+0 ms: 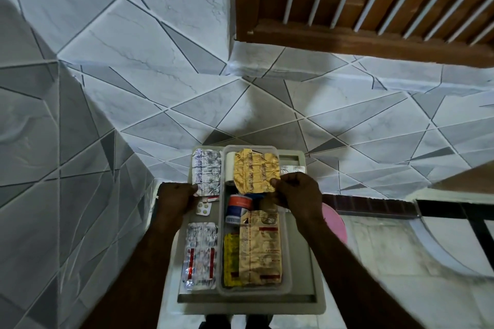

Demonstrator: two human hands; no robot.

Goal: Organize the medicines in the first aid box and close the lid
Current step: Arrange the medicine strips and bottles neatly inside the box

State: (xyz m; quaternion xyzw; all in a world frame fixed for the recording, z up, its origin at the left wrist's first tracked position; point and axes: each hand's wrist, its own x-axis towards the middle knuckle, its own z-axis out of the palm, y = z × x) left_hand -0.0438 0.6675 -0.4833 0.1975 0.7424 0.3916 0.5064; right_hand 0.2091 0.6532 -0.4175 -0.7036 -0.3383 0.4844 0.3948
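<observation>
A clear plastic first aid box (221, 248) stands open on a pale tray-like stand (312, 299). My right hand (296, 193) pinches a crumpled gold blister strip (255, 169) over the box's far end. My left hand (175, 199) grips the near end of a silver blister strip (208, 169) lying left of the box. Inside the box lie another gold strip (260, 248), a yellow strip (230, 259), a small red-and-white bottle (238, 205) and a white roll (229, 164). The lid is not visible.
More silver strips (200, 254) and a small tablet card (203, 208) lie on the stand left of the box. A further strip (292, 169) sits at the far right. A pink round object (334, 223) is right of the stand. Tiled walls surround it.
</observation>
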